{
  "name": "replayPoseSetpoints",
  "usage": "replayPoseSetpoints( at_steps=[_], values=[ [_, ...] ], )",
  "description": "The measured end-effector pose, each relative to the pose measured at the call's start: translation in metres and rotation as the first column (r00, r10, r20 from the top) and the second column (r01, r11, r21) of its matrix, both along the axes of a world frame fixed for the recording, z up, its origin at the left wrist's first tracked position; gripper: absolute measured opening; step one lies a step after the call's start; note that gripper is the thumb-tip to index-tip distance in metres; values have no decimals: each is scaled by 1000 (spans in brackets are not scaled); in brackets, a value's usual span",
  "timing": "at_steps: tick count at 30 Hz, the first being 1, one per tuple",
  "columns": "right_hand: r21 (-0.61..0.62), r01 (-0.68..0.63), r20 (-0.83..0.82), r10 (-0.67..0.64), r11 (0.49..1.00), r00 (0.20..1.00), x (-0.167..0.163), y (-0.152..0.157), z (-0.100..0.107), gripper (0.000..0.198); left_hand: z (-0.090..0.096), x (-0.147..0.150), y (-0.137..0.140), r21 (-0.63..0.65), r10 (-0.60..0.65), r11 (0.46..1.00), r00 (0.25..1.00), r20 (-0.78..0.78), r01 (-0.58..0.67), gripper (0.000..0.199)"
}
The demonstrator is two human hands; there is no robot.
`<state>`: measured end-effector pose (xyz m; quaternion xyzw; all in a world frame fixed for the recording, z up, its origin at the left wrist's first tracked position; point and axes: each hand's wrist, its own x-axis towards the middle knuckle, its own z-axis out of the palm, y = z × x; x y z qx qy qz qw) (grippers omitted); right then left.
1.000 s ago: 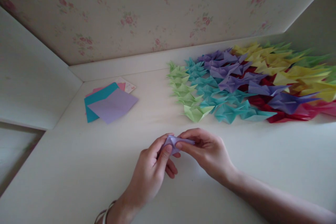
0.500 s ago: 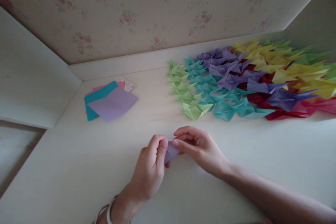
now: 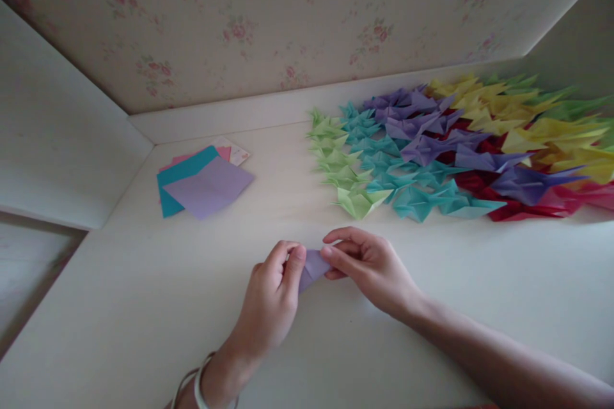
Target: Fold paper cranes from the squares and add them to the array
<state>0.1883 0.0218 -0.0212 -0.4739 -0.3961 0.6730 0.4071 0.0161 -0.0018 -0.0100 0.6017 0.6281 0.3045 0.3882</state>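
A small piece of folded purple origami paper (image 3: 313, 265) is held just above the white table, a crease showing across it. My left hand (image 3: 273, 294) grips its left end, thumb on top and fingers curled behind. The right end is pinched between thumb and fingers of my right hand (image 3: 367, 268). Part of the paper is hidden by both hands. Beyond them stand rows of folded paper figures; a light green one (image 3: 359, 202) and a turquoise one (image 3: 416, 203) are nearest my right hand.
Flat paper sheets lie at the back left: a purple one (image 3: 211, 188) over a teal one (image 3: 171, 203), with pink (image 3: 182, 158) underneath. Purple, yellow, red and green figures crowd the right side of the table (image 3: 158, 307). A flowered wall (image 3: 268, 19) rises behind.
My right hand has shifted slightly right relative to my left, and more of the purple paper shows between them. The whole view has moved a little.
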Motion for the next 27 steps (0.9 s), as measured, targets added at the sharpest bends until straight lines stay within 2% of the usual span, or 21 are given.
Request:
replayPoseSetpoints(
  at_steps=[2, 5, 9, 12, 18, 21, 23, 27],
  values=[
    [-19, -41, -2, 40, 999, 999, 1, 1, 1, 35, -1, -2, -1, -34, 43, 999, 996, 73, -41, 34],
    [25, -45, -8, 45, 999, 999, 4, 0, 3, 34, -2, -2, -1, -53, 37, 998, 991, 131, -31, 35],
    [83, 6, -44, -3, 997, 999, 5, -2, 2, 31, -2, -1, -1, 13, 20, 1000, 993, 115, -22, 35],
    [88, 0, -62, 5, 996, 998, 5, -3, 2, 32, -1, -1, -1, -9, 12, 1000, 993, 117, -11, 36],
    [55, -142, -137, 148, 988, 979, 1, -4, 2, 50, -1, 1, -2, 26, 11, 1000, 997, 82, -13, 35],
    [23, -262, -105, 263, 965, 959, -3, -4, 1, 46, -3, 3, -3, 51, 12, 999, 998, 70, -15, 32],
    [8, -316, -61, 316, 949, 947, -4, -5, 1, 53, -4, 4, -4, 74, 26, 997, 997, 73, -32, 30],
    [11, -301, -9, 301, 954, 954, -5, -7, 2, 57, -4, 5, -4, 92, 43, 994, 995, 86, -51, 29]
  ],
)
